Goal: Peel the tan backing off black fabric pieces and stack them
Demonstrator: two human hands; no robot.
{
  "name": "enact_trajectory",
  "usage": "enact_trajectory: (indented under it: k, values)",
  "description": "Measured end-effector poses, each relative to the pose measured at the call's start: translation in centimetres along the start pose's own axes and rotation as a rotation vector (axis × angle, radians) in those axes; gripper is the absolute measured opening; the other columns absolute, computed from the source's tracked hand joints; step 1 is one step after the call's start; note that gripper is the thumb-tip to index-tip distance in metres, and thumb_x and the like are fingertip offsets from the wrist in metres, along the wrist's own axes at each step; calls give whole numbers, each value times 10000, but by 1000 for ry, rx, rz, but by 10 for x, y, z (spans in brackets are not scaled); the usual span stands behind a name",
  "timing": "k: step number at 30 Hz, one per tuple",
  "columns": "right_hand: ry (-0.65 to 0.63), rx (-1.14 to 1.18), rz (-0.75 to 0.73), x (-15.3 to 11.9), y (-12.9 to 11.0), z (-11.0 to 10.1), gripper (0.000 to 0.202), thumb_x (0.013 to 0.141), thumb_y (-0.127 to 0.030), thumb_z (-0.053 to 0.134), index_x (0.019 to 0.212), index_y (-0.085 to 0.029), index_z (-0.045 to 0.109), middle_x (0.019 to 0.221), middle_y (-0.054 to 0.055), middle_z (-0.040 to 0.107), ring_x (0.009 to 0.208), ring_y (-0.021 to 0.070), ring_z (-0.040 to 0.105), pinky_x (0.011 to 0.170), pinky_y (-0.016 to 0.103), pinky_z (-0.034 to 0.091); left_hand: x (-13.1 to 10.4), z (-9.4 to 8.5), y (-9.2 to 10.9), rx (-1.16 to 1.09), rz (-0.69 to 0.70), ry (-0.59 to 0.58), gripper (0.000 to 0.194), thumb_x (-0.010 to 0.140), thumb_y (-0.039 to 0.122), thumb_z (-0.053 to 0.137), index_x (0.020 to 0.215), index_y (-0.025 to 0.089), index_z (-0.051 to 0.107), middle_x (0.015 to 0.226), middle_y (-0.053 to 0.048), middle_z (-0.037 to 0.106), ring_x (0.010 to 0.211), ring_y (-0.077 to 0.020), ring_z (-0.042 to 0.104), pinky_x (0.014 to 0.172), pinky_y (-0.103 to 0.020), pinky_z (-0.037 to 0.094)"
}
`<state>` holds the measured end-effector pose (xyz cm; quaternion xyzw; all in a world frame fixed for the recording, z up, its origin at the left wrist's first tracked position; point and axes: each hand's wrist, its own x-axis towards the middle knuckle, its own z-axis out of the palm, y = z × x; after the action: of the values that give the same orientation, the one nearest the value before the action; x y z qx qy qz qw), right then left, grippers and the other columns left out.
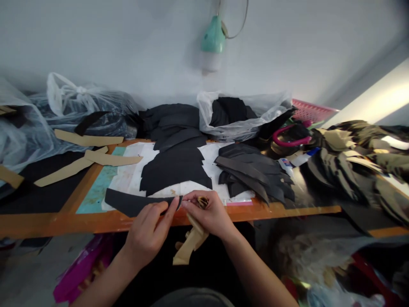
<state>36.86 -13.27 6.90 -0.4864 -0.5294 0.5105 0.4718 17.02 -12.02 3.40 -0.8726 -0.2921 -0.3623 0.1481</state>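
Bag (238, 134) at back edge of surface (287, 210): black pieces (233, 111) inside | black strip (128, 202) along front edge, right end hidden | right hand (208, 213) clutching tan strips (191, 246) | left hand (145, 235) touching black strip, grip unclear

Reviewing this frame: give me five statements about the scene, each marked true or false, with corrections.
1. The right hand holds a bundle of thin tan strips. True.
2. The left hand touches nothing. False: its fingers are on a long flat black piece.
3. A clear plastic bag with a knotted top lies toward the back left. True.
4. The pink perforated plastic basket stands at the far left. False: the basket is at the back right.
5. A bulb-shaped teal-and-white object hangs in front of the wall. True.
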Motion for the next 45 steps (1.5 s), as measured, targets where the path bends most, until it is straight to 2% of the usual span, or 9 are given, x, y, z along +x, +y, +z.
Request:
enact_trajectory:
  k: [14,19,24,27,29,32,35,39,45]
  values:
    - [-124,454,148,-24,0,7,451,704,-462,897,692,-193,535,570,-78,446,495,59,320,471,206,251,10,-24,11,-557,-102,-58,617,911,-22,537,1450,278,546,1283,-86,641,1195,-165,649,1003,-271,570]
    - [-250,649,315,-27,15,12,397,818,-494,818,779,-197,558,553,-94,421,423,43,281,380,164,230,1,-30,5,-414,-58,-9,392,904,58,652,1240,256,688,1173,-42,703,1059,-133,695,944,-238,578]
    - [228,871,235,-15,25,-21,438,704,-499,885,791,-209,569,788,-20,653,636,114,604,587,222,546,-14,-42,-15,-247,-237,83,322,849,31,709,1099,233,726,1089,-15,730,961,-129,708,931,-255,562]
    - [425,797,141,-10,31,-70,460,709,-501,871,760,-233,500,635,-68,534,578,111,564,658,261,566,-20,-43,-27,-242,-488,117,270,862,82,716,1074,248,733,1040,1,730,941,-129,700,893,-250,553]
    - [552,539,45,-12,34,-106,466,811,-551,766,738,-246,421,536,-115,338,424,80,356,486,211,439,-23,-39,-32,-270,-606,111,229,882,136,712,1070,262,742,1045,6,728,950,-134,696,883,-252,545]
    - [811,-209,-72,-19,31,-141,379,870,-564,697,817,-244,499,569,-100,386,439,87,331,444,214,291,-24,-28,-35,-306,-738,94,178,908,215,694,1068,266,751,1061,0,728,967,-148,691,909,-273,538]
    - [571,-735,-32,-25,16,-134,368,879,-527,696,1078,-223,636,659,-56,535,526,116,463,533,246,346,-21,-16,-36,-344,-843,68,173,922,284,678,1073,261,760,1057,-6,730,964,-157,689,900,-277,540]
    - [-38,-755,33,-19,-3,-78,476,851,-600,702,1089,-188,691,769,7,652,656,155,574,625,268,383,-17,-3,-36,-384,-922,28,192,921,323,672,1082,279,765,1050,5,733,956,-153,689,907,-276,537]
    - [-172,-470,63,-5,-7,-42,518,770,-666,733,899,-170,659,705,-22,585,593,112,440,548,243,311,-16,3,-41,-340,-1027,28,219,901,377,679,1075,285,775,1043,6,740,943,-161,699,877,-282,546]
